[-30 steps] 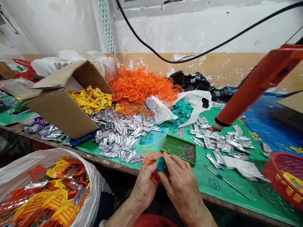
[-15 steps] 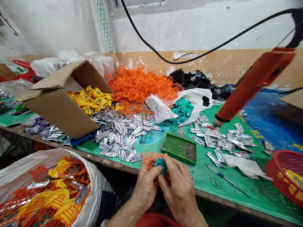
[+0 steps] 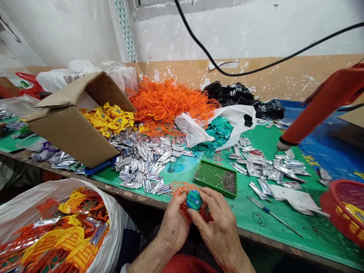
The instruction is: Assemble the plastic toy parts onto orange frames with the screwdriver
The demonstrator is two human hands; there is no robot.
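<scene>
My left hand and my right hand meet at the near edge of the green table. Together they pinch a small teal-and-blue plastic piece pressed against an orange lattice frame that shows between and behind the fingers. Both hands are closed around these parts. Just beyond the fingers lies a green perforated tray with a heap of tiny screws at its right end.
An orange powered screwdriver hangs on a black cable at the right. Silver pieces, an orange frame heap, a tipped cardboard box with yellow parts, a teal parts bag, a small screwdriver, a red basket and a white sack.
The teal piece has turned in my fingers and now faces up more plainly. The hanging orange screwdriver has swung to the right and its cable has shifted.
</scene>
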